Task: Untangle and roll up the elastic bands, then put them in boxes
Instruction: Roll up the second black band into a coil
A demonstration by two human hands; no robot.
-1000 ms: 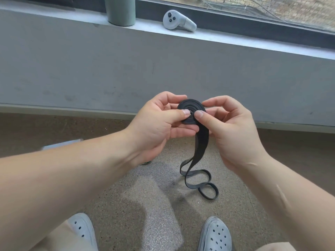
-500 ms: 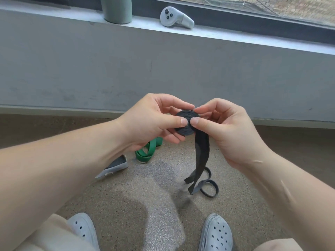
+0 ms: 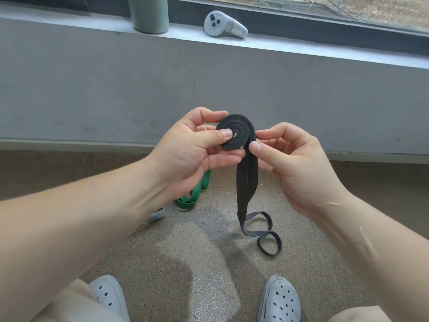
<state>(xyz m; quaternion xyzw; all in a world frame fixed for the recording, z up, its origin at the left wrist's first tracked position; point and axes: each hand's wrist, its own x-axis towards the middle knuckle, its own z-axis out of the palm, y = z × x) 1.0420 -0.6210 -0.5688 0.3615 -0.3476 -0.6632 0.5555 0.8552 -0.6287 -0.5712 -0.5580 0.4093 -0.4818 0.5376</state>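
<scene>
A black elastic band [image 3: 246, 182] is partly wound into a flat coil, held up in front of me at chest height. My left hand [image 3: 192, 152] pinches the coil, thumb on its centre and fingers behind. My right hand [image 3: 294, 163] grips the band at the coil's right edge between thumb and forefinger. The loose tail hangs down and ends in two loops lying on the floor. A green elastic band [image 3: 193, 194] lies on the floor behind my left wrist, partly hidden by it.
A grey box [image 3: 156, 216] corner shows under my left forearm. A low concrete wall with a ledge [image 3: 301, 46] carries a green tumbler [image 3: 148, 13] and a white controller [image 3: 224, 25]. My two grey clogs [image 3: 279, 300] rest on the speckled floor.
The coil has grown and turned as more of the band was wound on. The tail on the floor is shorter. The green band has come into sight.
</scene>
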